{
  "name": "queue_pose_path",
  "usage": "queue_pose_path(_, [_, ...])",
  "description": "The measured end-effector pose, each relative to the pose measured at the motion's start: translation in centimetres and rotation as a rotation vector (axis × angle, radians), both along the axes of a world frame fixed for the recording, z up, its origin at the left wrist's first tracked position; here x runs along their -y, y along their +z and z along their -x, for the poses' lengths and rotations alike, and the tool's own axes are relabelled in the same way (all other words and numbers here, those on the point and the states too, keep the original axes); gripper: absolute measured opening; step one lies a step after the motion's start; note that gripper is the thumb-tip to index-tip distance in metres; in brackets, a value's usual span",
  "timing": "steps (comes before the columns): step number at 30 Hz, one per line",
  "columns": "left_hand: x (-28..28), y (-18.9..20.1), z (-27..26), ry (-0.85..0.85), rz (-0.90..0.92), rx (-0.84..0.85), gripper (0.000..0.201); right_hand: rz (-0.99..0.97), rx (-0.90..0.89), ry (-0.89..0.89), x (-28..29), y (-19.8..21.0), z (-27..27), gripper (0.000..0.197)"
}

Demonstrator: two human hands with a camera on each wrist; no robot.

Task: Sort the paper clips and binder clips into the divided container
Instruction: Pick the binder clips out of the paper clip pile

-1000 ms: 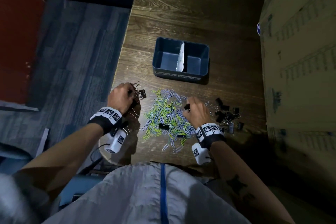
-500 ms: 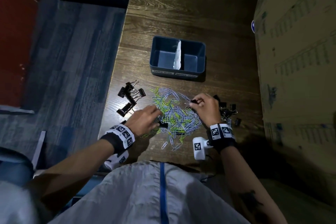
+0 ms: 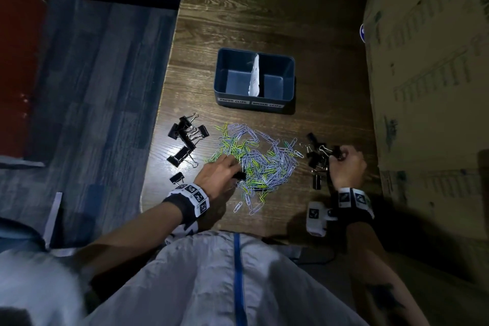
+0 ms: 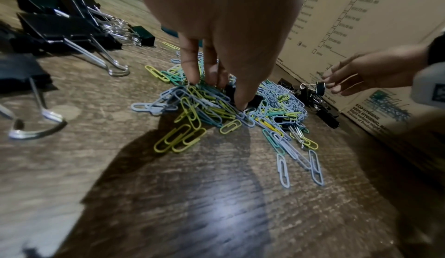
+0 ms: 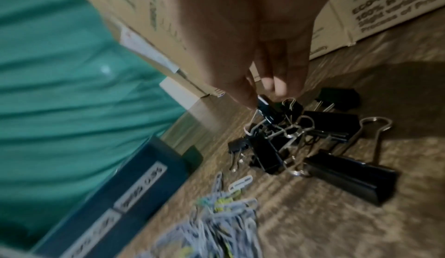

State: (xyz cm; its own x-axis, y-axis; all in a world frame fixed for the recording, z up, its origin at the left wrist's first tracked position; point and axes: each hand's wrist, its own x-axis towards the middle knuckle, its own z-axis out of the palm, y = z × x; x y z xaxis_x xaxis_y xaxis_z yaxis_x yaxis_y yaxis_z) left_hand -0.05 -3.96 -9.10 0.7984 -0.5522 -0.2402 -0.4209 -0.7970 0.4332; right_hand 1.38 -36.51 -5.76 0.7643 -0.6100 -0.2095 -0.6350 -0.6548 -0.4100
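Blue divided container (image 3: 254, 102), both compartments empty; mixed-colour paper clips (image 3: 255, 160) heaped before it, black binder clips (image 3: 186, 137) grouped either side.

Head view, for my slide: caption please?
Left hand picks a black binder clip from coloured paper clips; right hand holds another; blue divided container empty.

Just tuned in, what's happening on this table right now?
A person is separating clips on a wooden table. The left hand reaches into the paper clip pile and closes its fingers on a black binder clip buried there. The right hand pinches a small binder clip over the right-hand binder clip heap. More binder clips lie at left. Both compartments of the divided container look empty.
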Motion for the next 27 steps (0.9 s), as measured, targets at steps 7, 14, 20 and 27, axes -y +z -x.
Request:
queue_pose_path(7, [-0.9, -0.4, -0.4, -0.021, 0.118, -0.007, 0.031, -0.067, 0.026, 0.67, -5.2, -2.3, 3.1, 0.022])
queue_pose_path(14, [-1.1, -0.3, -0.9, 0.013, 0.071, 0.06, 0.042, -0.085, -0.24, 1.009, -9.6, -4.0, 4.3, 0.045])
queue_pose_path(20, [-1.5, 0.9, -0.6, 0.05, 0.105, 0.062, 0.042, -0.126, -0.067, 0.83, -9.4, -4.3, 3.1, 0.038])
queue_pose_path(27, [-4.6, 2.8, -0.3, 0.376, 0.151, 0.045, 0.03, -0.067, -0.103, 0.98, -9.6, -4.8, 3.9, 0.013])
